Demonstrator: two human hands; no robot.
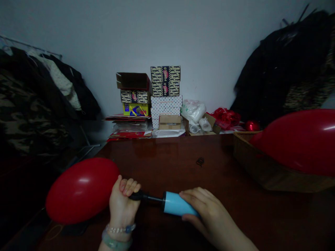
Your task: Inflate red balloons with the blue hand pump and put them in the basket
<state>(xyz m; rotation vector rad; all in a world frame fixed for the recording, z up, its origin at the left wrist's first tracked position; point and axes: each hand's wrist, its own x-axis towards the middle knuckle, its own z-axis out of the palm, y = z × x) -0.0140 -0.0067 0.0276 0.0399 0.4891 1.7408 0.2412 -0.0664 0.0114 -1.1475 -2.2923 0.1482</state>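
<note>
A hand balloon pump with a light blue barrel lies across the front of the table, between my hands. My left hand is closed round the black end of its thin black shaft. Right against that fist, on its left side, is an inflated red balloon. The balloon's neck is hidden, so I cannot tell whether the fist also holds it. My right hand wraps the blue barrel from above, with the thumb below. The barrel's far end is covered by this hand.
At right, a brown basket holds a large red balloon. A small black coil lies on the dark table. Stacked boxes and plastic-wrapped rolls stand beyond the back edge. Clothes hang on the left.
</note>
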